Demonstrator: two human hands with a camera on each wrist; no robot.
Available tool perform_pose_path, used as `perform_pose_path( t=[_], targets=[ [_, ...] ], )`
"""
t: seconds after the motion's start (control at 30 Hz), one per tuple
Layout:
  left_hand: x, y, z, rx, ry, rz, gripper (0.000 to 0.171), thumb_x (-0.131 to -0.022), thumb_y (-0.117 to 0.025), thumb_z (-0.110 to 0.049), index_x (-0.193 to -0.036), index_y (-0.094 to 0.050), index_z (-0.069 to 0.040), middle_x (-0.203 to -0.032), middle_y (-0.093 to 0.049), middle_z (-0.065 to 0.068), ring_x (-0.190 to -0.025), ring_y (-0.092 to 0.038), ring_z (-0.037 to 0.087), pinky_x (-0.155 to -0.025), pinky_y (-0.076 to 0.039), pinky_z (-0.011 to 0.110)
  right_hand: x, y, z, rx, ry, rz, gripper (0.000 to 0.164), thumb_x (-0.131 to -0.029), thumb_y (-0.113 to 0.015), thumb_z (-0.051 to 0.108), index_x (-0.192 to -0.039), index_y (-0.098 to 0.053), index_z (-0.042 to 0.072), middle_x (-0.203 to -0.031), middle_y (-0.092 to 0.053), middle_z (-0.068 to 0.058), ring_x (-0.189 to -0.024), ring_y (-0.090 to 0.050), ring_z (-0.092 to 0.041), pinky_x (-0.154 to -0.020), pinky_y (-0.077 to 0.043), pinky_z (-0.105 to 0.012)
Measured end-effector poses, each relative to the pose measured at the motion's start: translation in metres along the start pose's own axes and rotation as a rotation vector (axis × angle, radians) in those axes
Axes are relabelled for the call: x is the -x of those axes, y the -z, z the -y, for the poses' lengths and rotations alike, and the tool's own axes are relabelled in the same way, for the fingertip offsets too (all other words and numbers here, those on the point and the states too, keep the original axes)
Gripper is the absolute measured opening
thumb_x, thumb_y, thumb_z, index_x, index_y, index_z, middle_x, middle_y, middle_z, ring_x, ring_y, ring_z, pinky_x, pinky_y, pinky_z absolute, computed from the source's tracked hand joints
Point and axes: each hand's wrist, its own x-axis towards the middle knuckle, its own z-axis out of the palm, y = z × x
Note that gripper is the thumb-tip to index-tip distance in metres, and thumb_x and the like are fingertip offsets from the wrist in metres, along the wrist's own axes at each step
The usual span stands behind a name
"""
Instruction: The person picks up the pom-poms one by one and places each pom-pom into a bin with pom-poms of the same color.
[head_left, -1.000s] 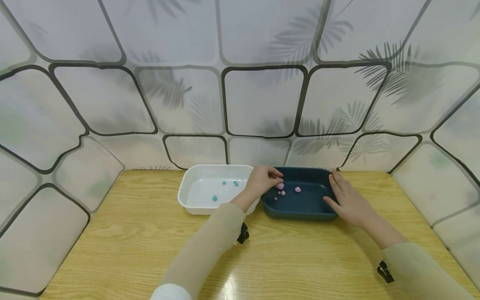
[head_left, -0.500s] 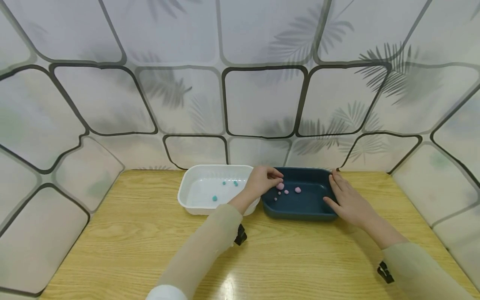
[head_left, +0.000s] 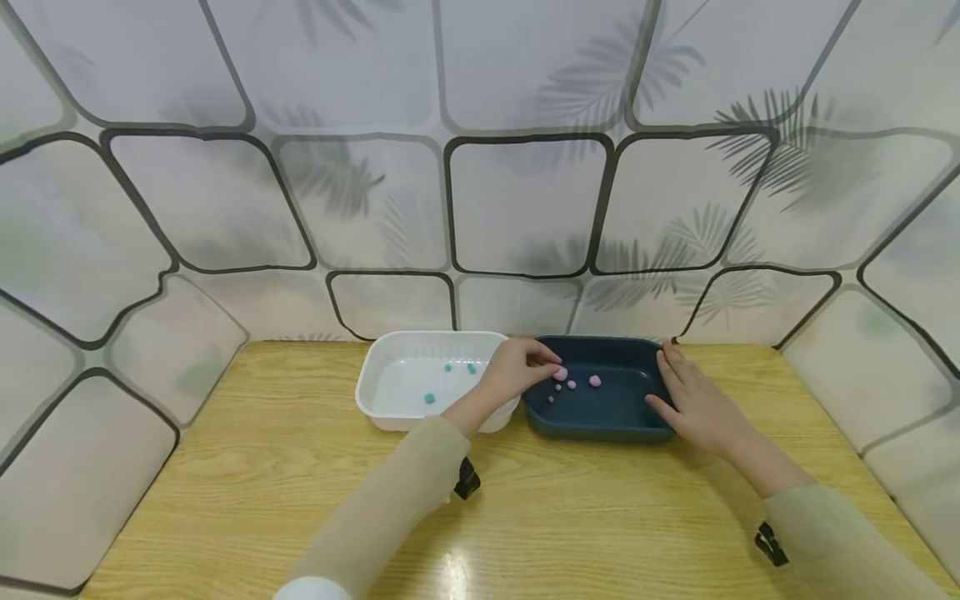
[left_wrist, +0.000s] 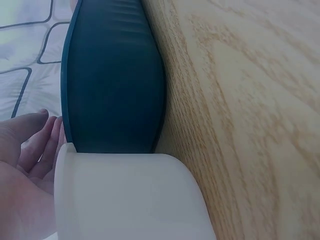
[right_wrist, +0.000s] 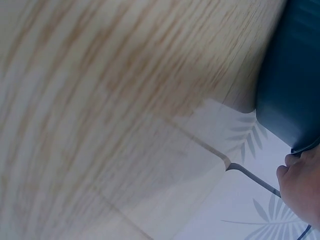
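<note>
Several pink balls of differing sizes lie in the dark blue tray [head_left: 615,432]. My left hand [head_left: 512,369] reaches over the tray's left end, thumb and fingertips beside the largest pink ball [head_left: 560,374]. In the left wrist view nothing shows between the thumb [left_wrist: 31,123] and the fingers. A smaller pink ball [head_left: 572,385] lies close by, and another pink ball [head_left: 595,381] sits nearer the tray's middle. My right hand [head_left: 703,406] holds the tray's right end, with the thumb over the inner side and the fingers along the rim.
To the left, a white tray [head_left: 397,421] stands against the blue one, with several small teal balls [head_left: 429,398] in it. Both trays stand at the back of a wood-grain table [head_left: 555,517], in front of a patterned backdrop [head_left: 525,208].
A small pink ball has shifted slightly right from beside the largest one. My left hand has drawn back a little to the left, its forearm lower. The right hand stays put.
</note>
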Motion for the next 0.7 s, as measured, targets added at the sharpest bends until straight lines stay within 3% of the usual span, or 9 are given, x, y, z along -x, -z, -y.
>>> perform_pose_path(
  t=[0.3,0.53,0.7],
  targets=[
    [0.011,0.006,0.0,0.017,-0.016,0.048,0.016,-0.101,-0.074,-0.012,-0.112,-0.082,-0.003,-0.109,-0.081,0.013,-0.094,-0.076,0.024,-0.072,-0.055,0.016,-0.001,0.0,-0.002,-0.002,0.01,-0.004,0.086,-0.111,-0.055,0.041,-0.163,-0.016,-0.016,-0.173,-0.008,-0.036,-0.162,-0.012,-0.052,-0.126,-0.024,-0.07],
    [0.025,0.018,0.003,-0.002,-0.04,0.089,0.018,-0.102,-0.073,-0.015,-0.114,-0.081,-0.003,-0.109,-0.08,0.011,-0.094,-0.072,0.02,-0.08,-0.058,0.02,-0.001,-0.001,-0.004,0.007,0.013,-0.016,0.087,-0.109,-0.057,0.04,-0.163,-0.017,-0.016,-0.173,-0.009,-0.037,-0.161,-0.014,-0.053,-0.127,-0.022,-0.07],
    [0.037,0.031,0.008,0.003,-0.038,0.077,0.017,-0.102,-0.073,-0.016,-0.114,-0.081,-0.007,-0.11,-0.08,0.008,-0.094,-0.072,0.017,-0.083,-0.059,0.022,-0.001,-0.002,-0.004,0.046,0.013,-0.042,0.088,-0.108,-0.06,0.042,-0.163,-0.019,-0.014,-0.172,-0.015,-0.036,-0.16,-0.019,-0.053,-0.126,-0.021,-0.073]
  ],
)
